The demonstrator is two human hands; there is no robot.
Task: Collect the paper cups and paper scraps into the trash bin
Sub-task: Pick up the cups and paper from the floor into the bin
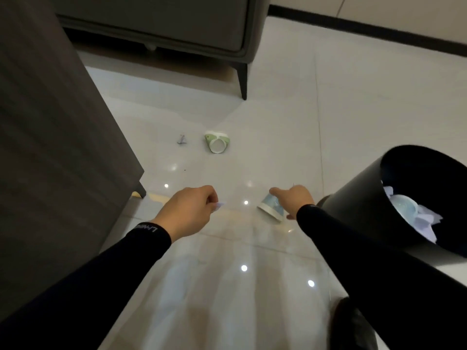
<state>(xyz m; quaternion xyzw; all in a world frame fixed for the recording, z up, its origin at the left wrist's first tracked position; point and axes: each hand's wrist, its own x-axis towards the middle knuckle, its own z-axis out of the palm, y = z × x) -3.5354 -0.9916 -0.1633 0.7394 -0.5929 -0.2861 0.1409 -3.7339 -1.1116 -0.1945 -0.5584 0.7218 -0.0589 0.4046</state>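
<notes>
Blue paper cup (270, 207) looked light and crushable in the right hand (294, 198), left hand (188, 210) pinching a white paper scrap (219, 204).

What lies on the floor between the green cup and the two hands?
Head view: nothing but bare glossy tile between the green cup, the left hand and the right hand.

Both arms wore long, close-fitting black sleeves (366, 251) reaching to the wrists. The left cuff (149, 229) carried small pale lettering, too blurred to read. The hands were bare.
</notes>
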